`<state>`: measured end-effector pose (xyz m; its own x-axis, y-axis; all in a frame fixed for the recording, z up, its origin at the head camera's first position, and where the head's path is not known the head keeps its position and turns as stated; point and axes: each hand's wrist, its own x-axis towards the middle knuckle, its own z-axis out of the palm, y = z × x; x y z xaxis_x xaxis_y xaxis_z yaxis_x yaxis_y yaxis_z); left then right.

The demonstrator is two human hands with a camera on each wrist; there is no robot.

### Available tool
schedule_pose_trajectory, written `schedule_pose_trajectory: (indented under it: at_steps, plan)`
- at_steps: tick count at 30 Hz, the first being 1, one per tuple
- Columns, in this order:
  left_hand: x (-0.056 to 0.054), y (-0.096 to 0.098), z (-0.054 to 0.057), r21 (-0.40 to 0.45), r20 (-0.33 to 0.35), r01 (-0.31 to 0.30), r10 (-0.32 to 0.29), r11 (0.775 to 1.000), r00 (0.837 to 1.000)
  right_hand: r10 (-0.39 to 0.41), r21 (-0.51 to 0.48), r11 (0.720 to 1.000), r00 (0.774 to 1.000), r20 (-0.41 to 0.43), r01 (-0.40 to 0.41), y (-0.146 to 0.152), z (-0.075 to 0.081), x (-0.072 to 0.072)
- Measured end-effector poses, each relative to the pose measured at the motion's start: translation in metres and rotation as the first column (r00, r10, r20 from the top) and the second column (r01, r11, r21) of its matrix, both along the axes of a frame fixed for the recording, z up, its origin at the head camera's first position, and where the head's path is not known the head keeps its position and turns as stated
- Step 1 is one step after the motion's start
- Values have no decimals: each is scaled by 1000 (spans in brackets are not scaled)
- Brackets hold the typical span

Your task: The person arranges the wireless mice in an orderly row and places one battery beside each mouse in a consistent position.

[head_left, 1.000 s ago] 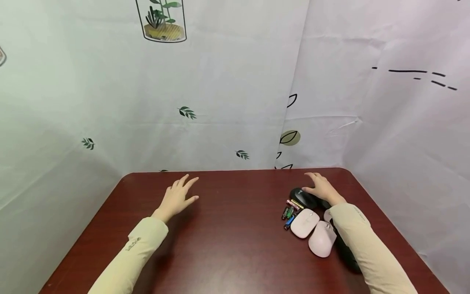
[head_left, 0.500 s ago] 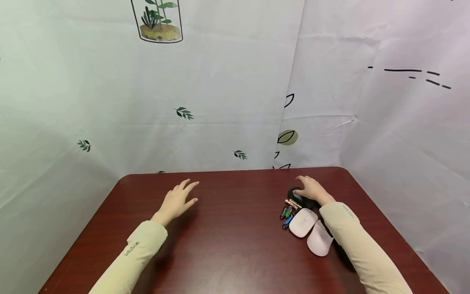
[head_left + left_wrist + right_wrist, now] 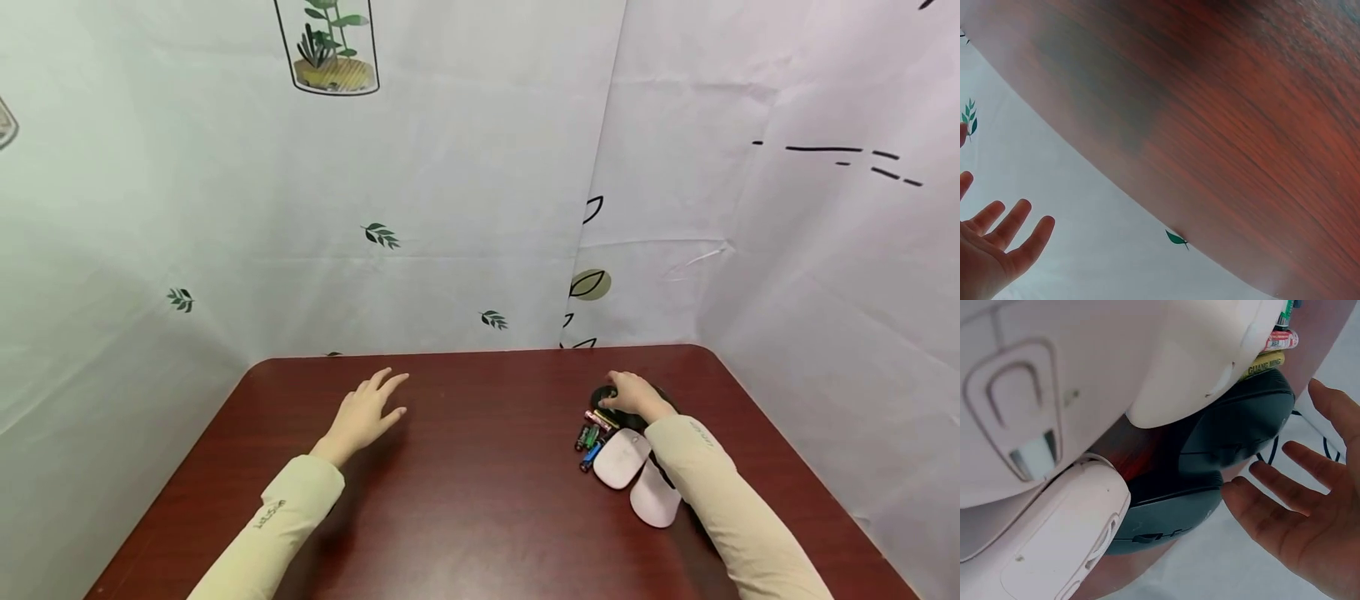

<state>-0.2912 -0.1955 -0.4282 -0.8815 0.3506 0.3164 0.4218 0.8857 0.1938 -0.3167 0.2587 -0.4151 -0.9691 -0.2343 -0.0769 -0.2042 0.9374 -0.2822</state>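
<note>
In the head view my right hand (image 3: 636, 398) is over a black computer mouse (image 3: 601, 395), partly covering it. The right wrist view shows that black mouse (image 3: 1241, 428) and a second black mouse (image 3: 1169, 515) beside it. One fingertip is very close to the second mouse; contact cannot be told. These fingers are extended and grip nothing. My left hand (image 3: 360, 421) hovers over the left part of the table, fingers spread, holding nothing. Two white mice, one nearer (image 3: 655, 497) and one farther (image 3: 621, 458), lie by the right forearm.
Several small batteries, among them a blue one (image 3: 591, 456) and a green one (image 3: 592, 436), lie left of the mice. A further white mouse (image 3: 1063, 531) appears in the right wrist view. The dark red table (image 3: 465, 500) ends at a white patterned curtain (image 3: 465, 167).
My right hand has come down and slightly left over the black mouse, its fingers bending more. The left hand has stayed almost in place. The mice and batteries lie as before.
</note>
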Motion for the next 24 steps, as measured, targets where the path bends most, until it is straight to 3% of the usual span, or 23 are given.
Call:
schedule_pose_trajectory:
  at_steps: [15, 24]
  plan:
    - [8, 2, 1, -9, -5, -1, 1, 1000, 1000, -14, 31, 999, 998, 54, 12, -2, 0, -1]
    - [6, 7, -3, -28, -27, -2, 2, 1000, 1000, -9, 73, 997, 997, 75, 3, 0, -5, -6]
